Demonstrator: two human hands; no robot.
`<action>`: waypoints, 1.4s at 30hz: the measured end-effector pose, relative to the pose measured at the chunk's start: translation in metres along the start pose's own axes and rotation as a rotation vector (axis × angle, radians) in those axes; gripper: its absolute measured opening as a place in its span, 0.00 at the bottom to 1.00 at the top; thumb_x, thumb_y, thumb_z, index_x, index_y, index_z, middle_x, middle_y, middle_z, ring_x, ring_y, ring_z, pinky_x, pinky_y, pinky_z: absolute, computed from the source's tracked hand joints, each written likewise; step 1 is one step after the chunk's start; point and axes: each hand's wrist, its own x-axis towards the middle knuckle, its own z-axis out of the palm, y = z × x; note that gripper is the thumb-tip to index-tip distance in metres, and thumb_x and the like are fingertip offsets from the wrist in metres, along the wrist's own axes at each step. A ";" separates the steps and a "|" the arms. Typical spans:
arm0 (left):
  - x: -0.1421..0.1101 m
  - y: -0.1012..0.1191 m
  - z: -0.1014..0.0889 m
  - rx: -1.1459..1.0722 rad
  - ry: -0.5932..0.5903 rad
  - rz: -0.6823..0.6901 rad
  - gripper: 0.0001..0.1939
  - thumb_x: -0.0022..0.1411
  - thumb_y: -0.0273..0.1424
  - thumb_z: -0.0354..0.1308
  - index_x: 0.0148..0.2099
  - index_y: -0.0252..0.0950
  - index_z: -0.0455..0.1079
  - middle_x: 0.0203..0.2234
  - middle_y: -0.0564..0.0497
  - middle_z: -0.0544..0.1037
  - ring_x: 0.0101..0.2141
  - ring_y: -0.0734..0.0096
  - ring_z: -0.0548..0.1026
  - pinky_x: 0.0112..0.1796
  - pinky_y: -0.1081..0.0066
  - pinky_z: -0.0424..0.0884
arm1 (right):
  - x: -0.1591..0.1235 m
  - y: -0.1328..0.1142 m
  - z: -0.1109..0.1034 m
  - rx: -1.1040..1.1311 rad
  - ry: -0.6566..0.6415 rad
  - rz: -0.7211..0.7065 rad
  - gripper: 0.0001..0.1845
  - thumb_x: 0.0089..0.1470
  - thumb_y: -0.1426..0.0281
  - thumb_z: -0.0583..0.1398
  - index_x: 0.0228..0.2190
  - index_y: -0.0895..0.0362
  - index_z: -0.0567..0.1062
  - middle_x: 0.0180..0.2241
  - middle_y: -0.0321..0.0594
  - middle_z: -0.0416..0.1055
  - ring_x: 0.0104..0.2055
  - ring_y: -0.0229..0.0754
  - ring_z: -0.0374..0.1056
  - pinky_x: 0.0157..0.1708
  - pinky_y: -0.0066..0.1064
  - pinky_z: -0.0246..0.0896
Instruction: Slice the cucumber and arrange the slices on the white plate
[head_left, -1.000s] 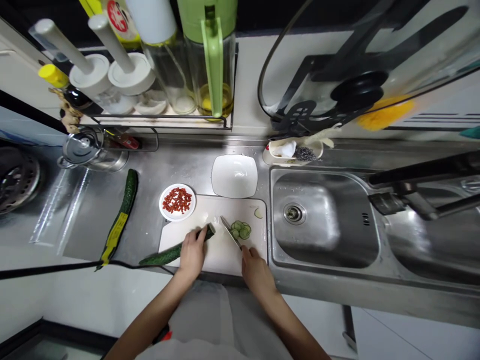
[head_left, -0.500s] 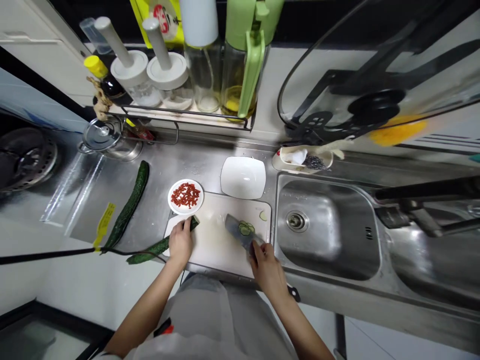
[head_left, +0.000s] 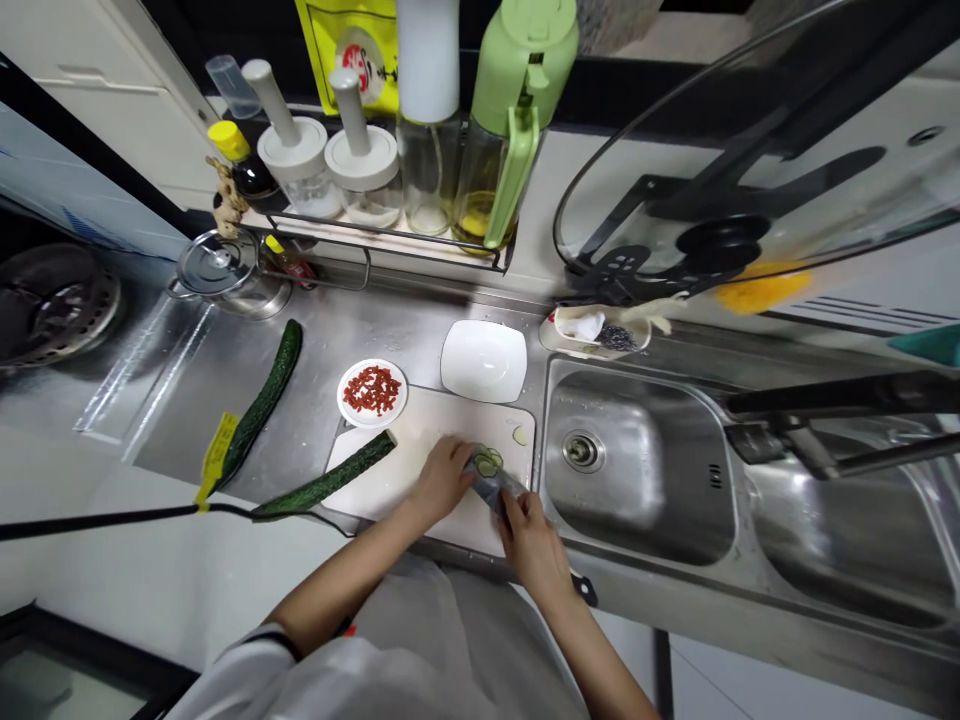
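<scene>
Right grip [head_left: 534, 545]: clamped on knife [head_left: 491, 488] | left grip [head_left: 442, 482]: can't tell | bowl [head_left: 484, 362], plate [head_left: 372, 417] at far edge of board [head_left: 409, 495]

1. No word, brand or number legible; marks noted below.
2. Yellow bag [head_left: 315, 30], upright on the shelf: pale round patch bearing a red emblem [head_left: 360, 65], dark characters beside it. Characters too small and blurred to read.
3. Cucumber [head_left: 264, 408], the one lying left of the cutting board [head_left: 427, 410]: yellow label [head_left: 217, 455] at its near end, with dark print. Print unreadable.
4. Cutting board: faint small print [head_left: 511, 421] near its far right corner. Letters cannot be made out.
5. Small bottle [head_left: 283, 256] beside the lidded pot [head_left: 251, 295]: red label [head_left: 301, 272], wording unreadable.
</scene>
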 end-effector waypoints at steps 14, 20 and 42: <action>0.066 0.003 0.018 -0.109 -0.281 -0.457 0.08 0.56 0.33 0.58 0.35 0.36 0.76 0.31 0.50 0.79 0.33 0.69 0.74 0.36 0.72 0.66 | -0.034 0.015 -0.014 0.311 -0.151 0.010 0.22 0.54 0.76 0.52 0.50 0.56 0.69 0.44 0.46 0.64 0.36 0.39 0.68 0.37 0.29 0.63; 0.070 -0.005 0.014 -0.179 -0.262 -0.471 0.07 0.54 0.30 0.59 0.35 0.34 0.77 0.32 0.49 0.79 0.35 0.68 0.75 0.37 0.72 0.67 | -0.041 0.035 -0.009 0.578 -0.039 0.136 0.18 0.51 0.73 0.50 0.40 0.59 0.74 0.35 0.44 0.70 0.39 0.43 0.68 0.42 0.32 0.63; 0.023 -0.044 -0.017 -0.376 -0.241 -0.519 0.11 0.55 0.25 0.51 0.39 0.36 0.73 0.23 0.57 0.76 0.26 0.77 0.73 0.31 0.77 0.67 | -0.024 0.036 -0.009 0.655 -0.056 0.251 0.17 0.48 0.67 0.49 0.32 0.57 0.75 0.32 0.44 0.74 0.36 0.44 0.71 0.35 0.29 0.62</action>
